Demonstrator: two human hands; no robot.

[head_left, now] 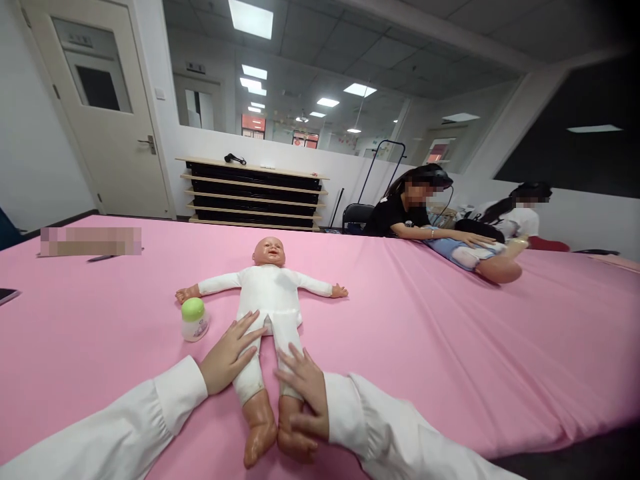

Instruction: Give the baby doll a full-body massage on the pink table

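Observation:
A baby doll [270, 287] in a white cloth body lies on its back, head away from me, arms spread to both sides. My left hand [230, 355] rests with fingers spread on the upper part of the doll's leg at the left. On the other leg lies my right hand [306, 387], fingers apart and slightly blurred, its thumb by the doll's foot. Neither hand grips anything. Left of the doll, close to its hand, stands a small jar [195, 321] with a green lid.
Pink cloth [400, 347] covers the table. A blurred-out item [91, 241] and a dark pen-like object [107, 256] lie far left, a phone-like edge [7, 295] nearer. At right, a co-worker [407, 207] handles another doll [465, 257]; a second person [523, 213] sits beyond.

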